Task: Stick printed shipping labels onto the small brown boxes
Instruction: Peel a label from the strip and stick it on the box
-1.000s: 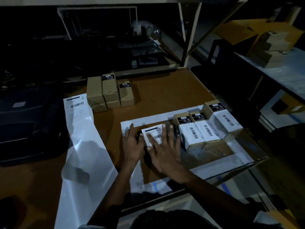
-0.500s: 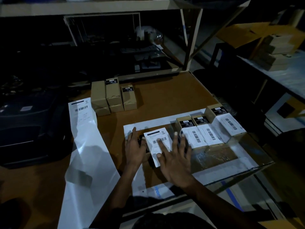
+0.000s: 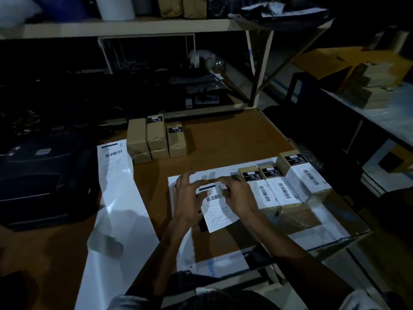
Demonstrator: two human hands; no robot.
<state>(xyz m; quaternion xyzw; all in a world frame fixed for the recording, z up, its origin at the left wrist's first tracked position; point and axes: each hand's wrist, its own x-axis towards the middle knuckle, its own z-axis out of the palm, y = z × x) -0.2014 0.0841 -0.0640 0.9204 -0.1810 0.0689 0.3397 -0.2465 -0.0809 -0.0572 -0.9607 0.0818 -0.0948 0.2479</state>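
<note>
A small brown box lies on a white sheet (image 3: 223,172) in the middle of the table, almost wholly hidden under a white barcode shipping label (image 3: 215,211) that overhangs its near end. My left hand (image 3: 186,198) rests along the box's left side, fingers fairly straight and thumb on the label. My right hand (image 3: 240,195) curls its fingers over the label's far right part and the box edge. Three labelled boxes (image 3: 279,189) stand in a row just right of my right hand. Several unlabelled brown boxes (image 3: 156,139) are stacked farther back.
A long white label strip (image 3: 116,198) with one printed label at its far end trails from the black printer (image 3: 42,175) on the left. A glass pane (image 3: 330,233) overhangs the table's right front corner. Shelves stand behind, and another table with boxes (image 3: 375,86) stands at right.
My right hand went from lying flat with spread fingers on the label's near part to curling over its far right part. The left hand slid slightly onto the label. The camera view tilted up.
</note>
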